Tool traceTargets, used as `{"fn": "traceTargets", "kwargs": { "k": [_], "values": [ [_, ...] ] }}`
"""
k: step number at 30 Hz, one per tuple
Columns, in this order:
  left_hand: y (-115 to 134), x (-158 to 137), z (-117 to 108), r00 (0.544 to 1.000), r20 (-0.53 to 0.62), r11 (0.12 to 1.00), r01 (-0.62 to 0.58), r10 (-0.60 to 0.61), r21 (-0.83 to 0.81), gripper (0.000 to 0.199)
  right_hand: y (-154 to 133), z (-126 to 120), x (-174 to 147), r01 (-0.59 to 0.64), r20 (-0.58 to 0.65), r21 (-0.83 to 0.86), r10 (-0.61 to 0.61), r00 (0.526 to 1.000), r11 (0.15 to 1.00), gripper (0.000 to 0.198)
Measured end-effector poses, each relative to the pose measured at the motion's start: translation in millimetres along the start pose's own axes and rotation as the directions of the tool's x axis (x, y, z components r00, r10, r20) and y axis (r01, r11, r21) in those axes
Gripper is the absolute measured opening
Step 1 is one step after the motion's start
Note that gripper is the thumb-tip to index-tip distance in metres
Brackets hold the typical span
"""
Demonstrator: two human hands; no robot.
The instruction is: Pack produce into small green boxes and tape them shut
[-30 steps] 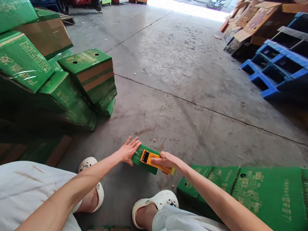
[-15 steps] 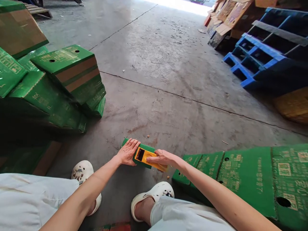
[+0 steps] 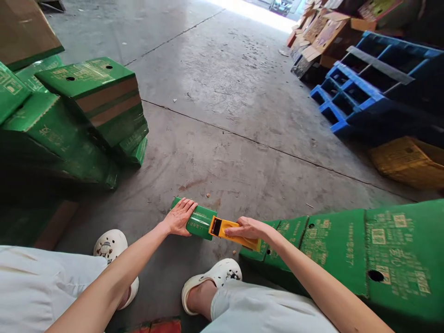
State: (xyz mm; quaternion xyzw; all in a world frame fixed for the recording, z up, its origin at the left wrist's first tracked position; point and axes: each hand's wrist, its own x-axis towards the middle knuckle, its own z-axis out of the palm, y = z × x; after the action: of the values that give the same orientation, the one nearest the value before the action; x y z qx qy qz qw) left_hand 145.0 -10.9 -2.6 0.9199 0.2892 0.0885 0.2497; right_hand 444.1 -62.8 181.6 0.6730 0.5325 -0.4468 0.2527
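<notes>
A narrow green carton (image 3: pixel 204 217) with pale printing stands on the floor between my feet. My left hand (image 3: pixel 181 216) lies on its left end, fingers stretched out flat against the top. My right hand (image 3: pixel 250 228) is wrapped around a yellow tape dispenser (image 3: pixel 233 232), whose dark front end touches the carton's right edge. A shiny strip, which looks like clear tape, shows on the carton between my left hand and the dispenser. The fingers under the dispenser's grip are partly hidden.
Green cartons (image 3: pixel 93 92) are piled at the left. A row of green cartons (image 3: pixel 333 249) lies along the right, close to my right forearm. Blue pallets (image 3: pixel 350 92) and a brown box (image 3: pixel 409 162) stand farther right. White clogs (image 3: pixel 217 277) are on my feet.
My right hand has moved right with the tape dispenser, from over the carton to its right edge, uncovering more of the top. My left hand stays on the carton. The view has shifted slightly.
</notes>
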Motion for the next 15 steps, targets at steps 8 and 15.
{"fn": "traceTargets", "kwargs": {
  "k": [8, 15],
  "values": [
    [0.3, -1.1, 0.4, 0.999, 0.037, 0.999, 0.029, -0.030, 0.034, 0.128, -18.5, 3.7, 17.8, -0.061, 0.015, -0.093, 0.063, 0.998, 0.994, 0.054],
    [42.3, 28.0, 31.7, 0.988, 0.151, 0.995, 0.016, -0.030, 0.094, 0.140, -21.3, 10.4, 23.2, -0.059, -0.018, -0.054, 0.058, 0.998, 0.997, 0.049]
  ]
}}
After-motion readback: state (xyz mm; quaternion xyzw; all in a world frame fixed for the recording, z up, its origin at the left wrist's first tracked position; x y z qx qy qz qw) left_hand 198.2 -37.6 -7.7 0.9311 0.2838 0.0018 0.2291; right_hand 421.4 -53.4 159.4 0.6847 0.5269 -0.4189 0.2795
